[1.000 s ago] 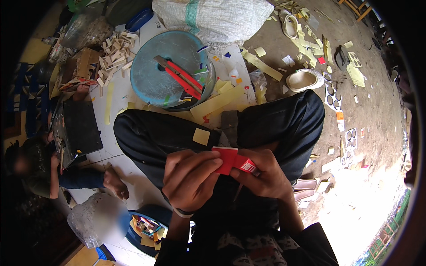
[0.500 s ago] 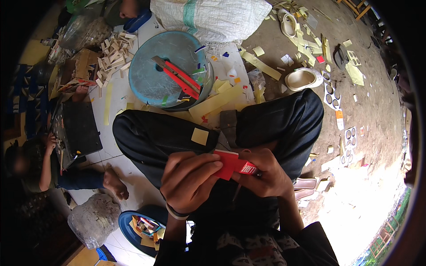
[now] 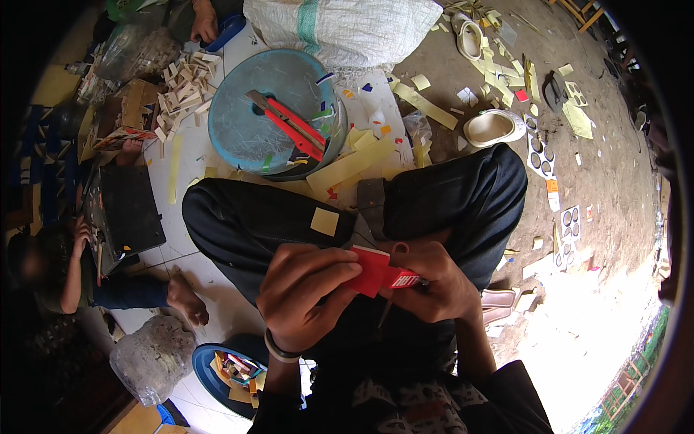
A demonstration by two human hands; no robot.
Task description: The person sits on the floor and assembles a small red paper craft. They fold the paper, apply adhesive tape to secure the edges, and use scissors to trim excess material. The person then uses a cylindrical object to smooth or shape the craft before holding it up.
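Note:
My left hand [image 3: 307,293] is closed, its thumb and fingers pinching a small flat red piece [image 3: 370,273] with a pale upper edge, above my lap. My right hand [image 3: 432,283] is closed at the piece's right side, around a red strip [image 3: 402,278] with white lettering that meets it. A small orange loop [image 3: 399,248] shows by the right fingers, and a thin pointed dark piece [image 3: 385,313] sticks out below them; whether these are one tool I cannot tell. A yellow square of paper [image 3: 324,222] lies on my left thigh.
Ahead, a red cutter knife [image 3: 293,129] rests on an upturned round tub [image 3: 238,137]. Wooden blocks [image 3: 184,90] are heaped at its left. A blue basin [image 3: 206,372] of scraps stands near my left elbow. A co-worker sits left beside a black box [image 3: 130,210]. Paper scraps litter the ground right.
Both hands stay in place with small shifts of the fingers. More of the orange loop shows beside the right fingers. At the top left, another person's hand has come further into view.

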